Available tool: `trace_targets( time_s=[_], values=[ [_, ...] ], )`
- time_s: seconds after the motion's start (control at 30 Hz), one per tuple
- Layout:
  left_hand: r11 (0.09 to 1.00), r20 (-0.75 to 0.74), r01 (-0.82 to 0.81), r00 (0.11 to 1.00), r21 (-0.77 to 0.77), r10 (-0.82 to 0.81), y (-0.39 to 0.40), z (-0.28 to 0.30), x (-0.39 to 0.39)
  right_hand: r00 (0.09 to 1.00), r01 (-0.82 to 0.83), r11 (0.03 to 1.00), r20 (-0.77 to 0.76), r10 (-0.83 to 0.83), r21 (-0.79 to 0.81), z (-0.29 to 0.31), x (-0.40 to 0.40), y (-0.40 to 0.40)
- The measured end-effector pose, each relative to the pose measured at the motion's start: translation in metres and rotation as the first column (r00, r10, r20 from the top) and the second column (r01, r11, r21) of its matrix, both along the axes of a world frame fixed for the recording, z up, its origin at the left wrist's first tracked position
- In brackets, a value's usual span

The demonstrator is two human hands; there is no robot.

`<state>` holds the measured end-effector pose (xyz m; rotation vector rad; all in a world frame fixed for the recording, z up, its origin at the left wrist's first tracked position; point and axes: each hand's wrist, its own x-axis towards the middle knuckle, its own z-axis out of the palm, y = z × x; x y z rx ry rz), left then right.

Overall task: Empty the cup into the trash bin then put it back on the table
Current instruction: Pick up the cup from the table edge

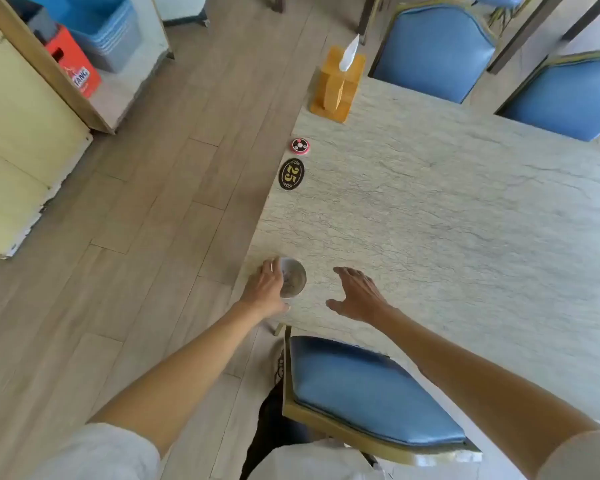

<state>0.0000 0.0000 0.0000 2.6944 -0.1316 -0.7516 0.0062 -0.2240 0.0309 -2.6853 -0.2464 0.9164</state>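
Observation:
A clear cup (293,278) stands upright on the pale marble-patterned table (430,202), close to its near left corner. My left hand (265,289) is wrapped around the cup's left side, fingers curled on its wall. What is inside the cup is too blurred to tell. My right hand (355,294) hovers just right of the cup with its fingers spread, holding nothing. No trash bin shows in this view.
A wooden tissue box (336,86), a round call button (299,146) and an oval number plate (290,173) line the table's left edge. A blue chair (371,389) is below my arms, two more blue chairs (433,50) across. Blue tubs (101,29) sit on a shelf at far left.

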Motion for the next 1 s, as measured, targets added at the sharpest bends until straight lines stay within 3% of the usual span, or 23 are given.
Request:
trace_targets(
  time_s=[0.53, 1.0],
  values=[
    [0.998, 0.073, 0.001, 0.997, 0.058, -0.006, -0.007, -0.026, 0.025, 0.991, 0.133, 0.99, -0.026, -0.132, 0.052, -0.015, 0.01, -0.01],
    [0.988, 0.087, -0.034, 0.995, -0.152, 0.048, -0.023, -0.006, -0.002, 0.94, 0.34, 0.924, -0.04, -0.338, 0.173, -0.006, -0.041, -0.047]
  ],
)
